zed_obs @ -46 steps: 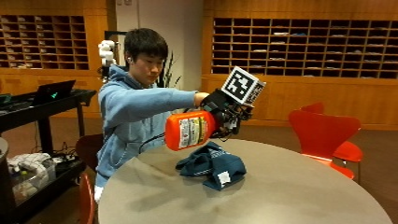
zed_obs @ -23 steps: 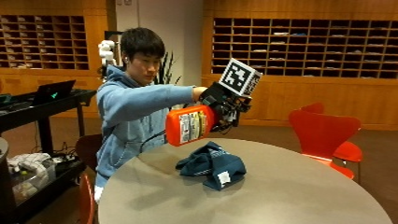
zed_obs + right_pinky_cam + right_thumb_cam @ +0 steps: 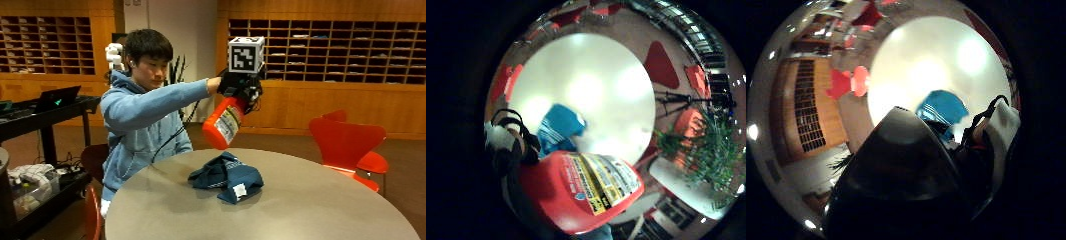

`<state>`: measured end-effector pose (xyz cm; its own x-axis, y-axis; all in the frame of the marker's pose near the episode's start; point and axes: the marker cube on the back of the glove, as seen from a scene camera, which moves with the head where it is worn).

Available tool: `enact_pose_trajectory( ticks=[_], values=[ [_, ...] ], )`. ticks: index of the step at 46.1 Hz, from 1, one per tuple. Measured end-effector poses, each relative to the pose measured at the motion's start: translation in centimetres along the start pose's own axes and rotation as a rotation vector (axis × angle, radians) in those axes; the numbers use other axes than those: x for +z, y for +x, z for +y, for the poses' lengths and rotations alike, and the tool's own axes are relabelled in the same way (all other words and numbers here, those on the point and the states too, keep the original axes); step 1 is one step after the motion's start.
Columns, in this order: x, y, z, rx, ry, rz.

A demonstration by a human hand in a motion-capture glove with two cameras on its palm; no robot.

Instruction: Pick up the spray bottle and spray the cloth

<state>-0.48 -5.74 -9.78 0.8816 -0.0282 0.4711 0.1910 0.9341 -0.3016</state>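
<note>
Outside view: gloved right hand (image 3: 238, 86) curled round the top of the red spray bottle (image 3: 223, 124), held tilted in the air above the blue cloth (image 3: 226, 177), crumpled on the round table (image 3: 319, 210). Little finger palm view: bottle (image 3: 586, 190) right up close, cloth (image 3: 558, 129) on table beyond. Thumb palm view: mostly dark bottle top, cloth (image 3: 946, 110) peeking past.

You can't read the spray bottle (image 3: 224, 123) label, and its nozzle seems buried under your right hand (image 3: 239, 85).
</note>
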Motion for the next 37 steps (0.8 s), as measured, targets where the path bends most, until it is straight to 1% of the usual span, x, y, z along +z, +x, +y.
enact_pose_trajectory(
  ticks=[5,8,14,18,21,26,31,37],
  values=[
    [-1.7,-2.3,-0.2,-0.089,0.196,-0.165],
    [-2.2,-3.6,-0.4,-0.119,0.297,-0.312],
    [-1.3,-5.4,-1.8,-0.064,0.508,-0.644],
    [0.5,-6.3,-3.2,-0.014,0.559,-0.803],
    [2.3,-7.1,-4.2,0.02,0.583,-0.848],
    [5.3,-7.9,-5.8,0.074,0.647,-0.854],
    [7.7,-7.7,-7.4,0.125,0.703,-0.86],
    [10.5,-7.0,-9.9,0.193,0.73,-0.874]
  ],
)
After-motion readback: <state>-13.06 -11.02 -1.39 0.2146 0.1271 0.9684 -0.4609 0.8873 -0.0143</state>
